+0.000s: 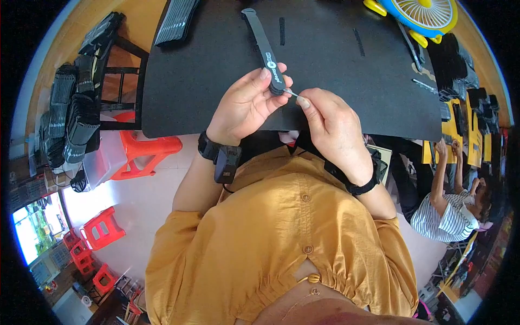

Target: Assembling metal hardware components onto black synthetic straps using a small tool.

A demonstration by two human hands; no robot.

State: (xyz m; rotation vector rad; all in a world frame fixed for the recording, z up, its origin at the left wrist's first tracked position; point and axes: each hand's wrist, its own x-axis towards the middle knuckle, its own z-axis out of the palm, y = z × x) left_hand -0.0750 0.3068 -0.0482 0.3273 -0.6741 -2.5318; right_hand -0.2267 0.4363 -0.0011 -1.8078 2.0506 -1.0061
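My left hand (246, 100) pinches a long, flat black strap (261, 43) near its lower end, with the thumb on top and fingers beneath. The strap has a rounded far tip, carries white print and points away from me over the table. My right hand (336, 116) is closed, thumb against forefinger, on a thin silvery metal piece (291, 93). That piece reaches the strap's near end; whether it goes into the strap or only touches it, I cannot tell. Both hands are over the near edge of the black table (206, 92).
A stack of dark straps (176, 21) lies at the table's far left. Two short black strips (282, 31) rest beyond my hands. A blue and yellow fan (425, 13) stands far right. Red stools (143, 151) are at left; a person in stripes (447, 216) sits at right.
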